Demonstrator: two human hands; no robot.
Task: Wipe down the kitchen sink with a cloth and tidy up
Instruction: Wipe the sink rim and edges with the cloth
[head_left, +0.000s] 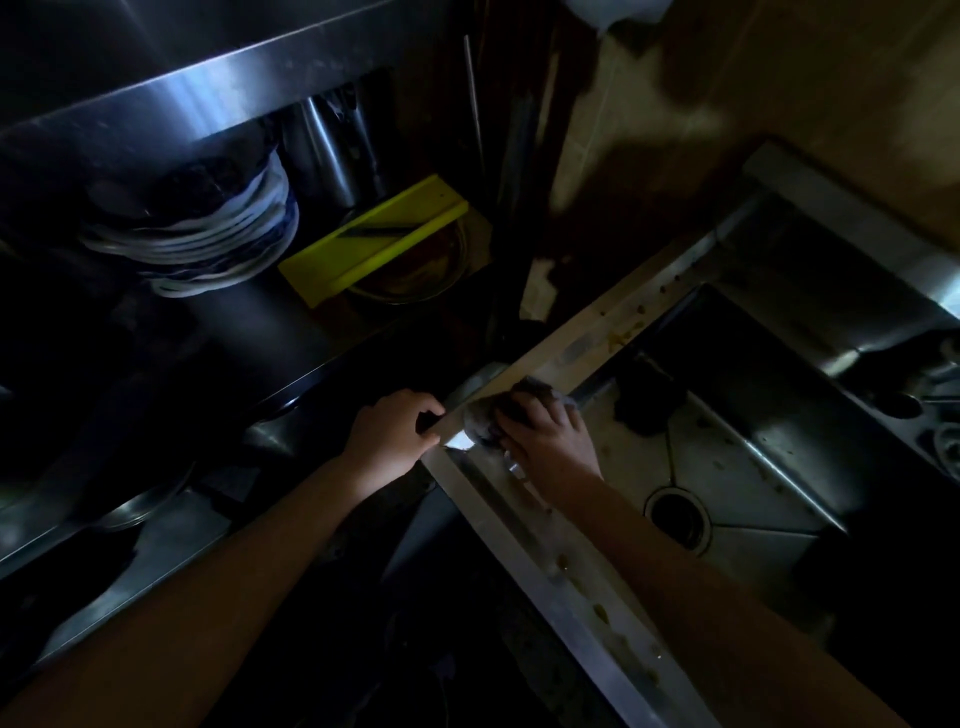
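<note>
Hands: left hand (393, 432) grips the sink rim (597, 328), right hand (546, 441) clamps the cloth (485, 418) crosswise on it.

Your sink (587, 332) is brushed metal, dull and food-spotted on the rim; the cloth (480, 418) looks grey, rough fabric; the yellow board (363, 244) looks like smooth matt plastic.

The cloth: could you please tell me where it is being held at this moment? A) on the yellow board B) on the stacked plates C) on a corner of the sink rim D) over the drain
C: the right hand grips the cloth against the corner of the sink rim, well clear of the drain.
</note>
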